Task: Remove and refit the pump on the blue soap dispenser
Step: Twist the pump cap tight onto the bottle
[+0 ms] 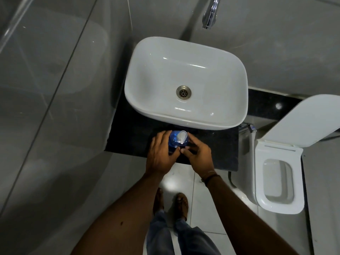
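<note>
The blue soap dispenser [173,140] stands upright on the black counter [217,150], just in front of the white basin. Its white pump [181,136] sits on top with the spout pointing toward me. My left hand [161,153] wraps the bottle's left side. My right hand [198,156] curls around the right side, fingertips at the bottle's front. The lower part of the bottle is hidden behind both hands.
A white countertop basin [185,81] with a metal drain lies behind the bottle, a chrome tap [211,12] above it. A white toilet [277,181] with raised lid stands to the right. Grey tiled walls close in on the left and behind.
</note>
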A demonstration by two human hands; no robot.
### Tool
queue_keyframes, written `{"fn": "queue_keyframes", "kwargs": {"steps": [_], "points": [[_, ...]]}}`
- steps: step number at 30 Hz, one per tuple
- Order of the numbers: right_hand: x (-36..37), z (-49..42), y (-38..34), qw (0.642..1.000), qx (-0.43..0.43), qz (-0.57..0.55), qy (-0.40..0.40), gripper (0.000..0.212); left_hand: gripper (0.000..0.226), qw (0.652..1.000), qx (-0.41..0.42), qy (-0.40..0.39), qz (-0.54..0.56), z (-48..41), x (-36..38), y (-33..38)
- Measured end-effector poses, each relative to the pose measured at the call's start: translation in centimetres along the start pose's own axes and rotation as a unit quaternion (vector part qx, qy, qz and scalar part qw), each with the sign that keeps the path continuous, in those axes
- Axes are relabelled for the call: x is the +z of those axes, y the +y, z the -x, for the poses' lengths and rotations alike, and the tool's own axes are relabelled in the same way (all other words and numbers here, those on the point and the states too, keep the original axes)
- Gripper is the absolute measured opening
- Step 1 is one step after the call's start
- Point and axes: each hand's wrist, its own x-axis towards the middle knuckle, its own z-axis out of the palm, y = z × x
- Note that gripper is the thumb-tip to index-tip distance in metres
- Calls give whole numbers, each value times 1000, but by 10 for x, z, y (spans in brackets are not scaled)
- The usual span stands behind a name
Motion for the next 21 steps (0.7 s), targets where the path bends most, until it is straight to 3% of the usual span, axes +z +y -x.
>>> {"fn": "queue_keyframes", "kwargs": {"steps": [6, 14, 21], "points": [[12, -2, -11, 1000, -15, -17, 20, 58, 59, 998, -5, 15, 65, 5, -14, 4], [76, -18, -63, 997, -70, -17, -9, 57, 56, 993, -43, 84, 65, -1, -79, -30], [131, -31, -85, 998, -43, -23, -32, 62, 55, 988, -88, 116, 52, -6, -114, -62]]}}
